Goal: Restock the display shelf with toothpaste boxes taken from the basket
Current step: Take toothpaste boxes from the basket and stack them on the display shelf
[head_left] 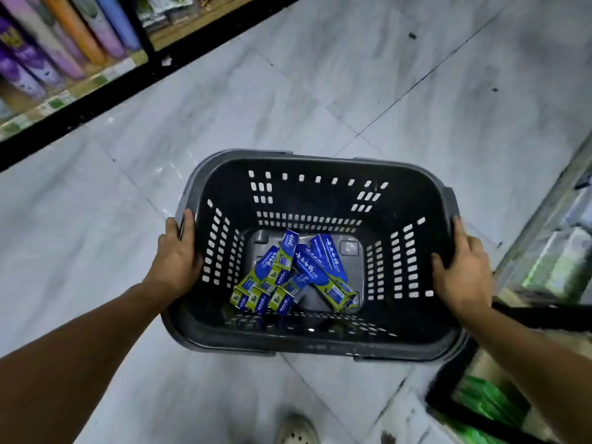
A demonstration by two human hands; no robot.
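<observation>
A person is holding a dark plastic basket (320, 193) by both sides over a pale tiled floor (288, 91).

The left hand (177, 251) is gripping the left rim and the right hand (461, 267) the right rim, fingers (189, 221) curling over the edges. Blue-and-green toothpaste boxes (298, 274) are lying jumbled on the basket's bottom, at frame centre. A shelf (73, 97) of tall cans (48, 43) is running across the upper left.
</observation>
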